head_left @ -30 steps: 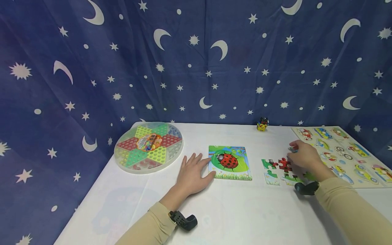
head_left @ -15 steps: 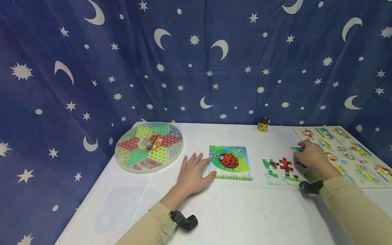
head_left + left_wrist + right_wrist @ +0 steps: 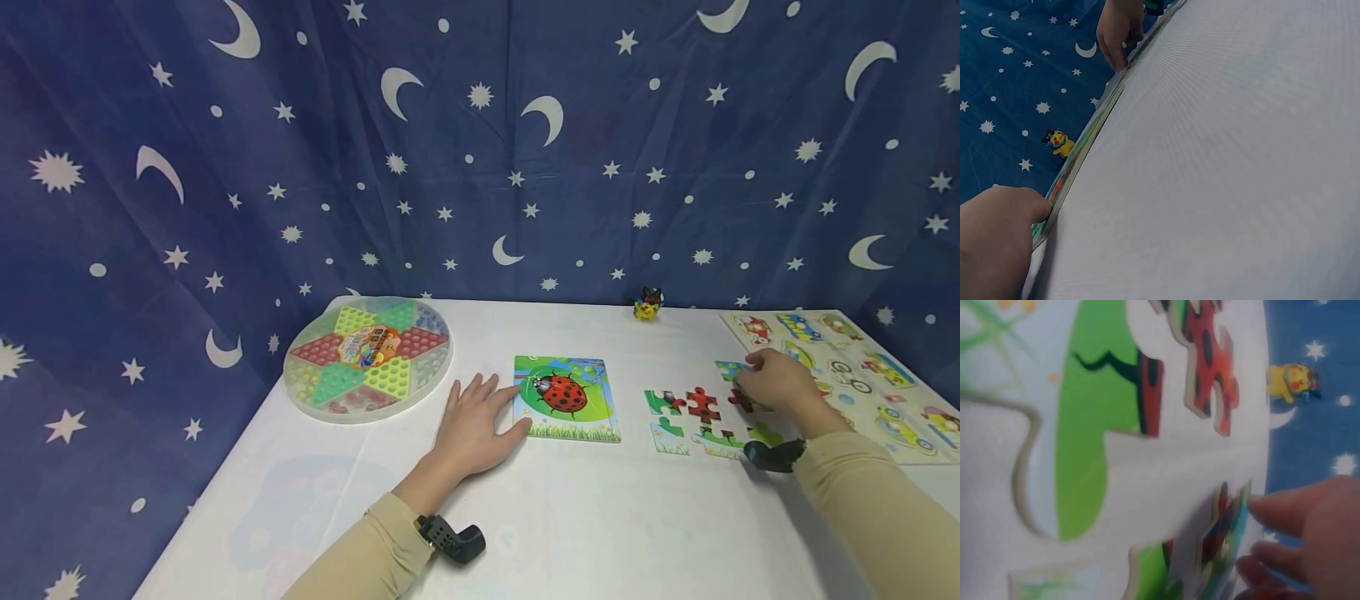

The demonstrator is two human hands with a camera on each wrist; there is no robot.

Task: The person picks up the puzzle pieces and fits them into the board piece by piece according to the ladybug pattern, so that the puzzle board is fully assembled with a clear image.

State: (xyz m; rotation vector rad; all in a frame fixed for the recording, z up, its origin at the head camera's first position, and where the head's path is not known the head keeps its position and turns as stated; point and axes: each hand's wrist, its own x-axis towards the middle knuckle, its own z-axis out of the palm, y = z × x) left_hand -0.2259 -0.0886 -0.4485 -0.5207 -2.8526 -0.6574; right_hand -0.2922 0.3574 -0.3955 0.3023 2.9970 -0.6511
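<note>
L hand: palm down on worktop, fingers spread; L hand has index fingertip & thumb tip at left edge of ladybird board.
Ladybird board: flat, mid-worktop, betw. the two hands.
R hand: well apart from L; R hand pinches blue-green pc. at far right of the pcs. group.
Blue-green pc.: partly hidden by fingers.
Loose puzzle pcs.: on worktop right of ladybird bd., near side of blue-green pc.; incl. red pc. w/ gaps to its neighbours; some partly covered by R hand.
Picture board: far right, partly behind R hand.
Round game board: left, beyond L hand.
Figurine: yellow/blk., far edge of worktop, nr. curtain w/ moons & stars.
</note>
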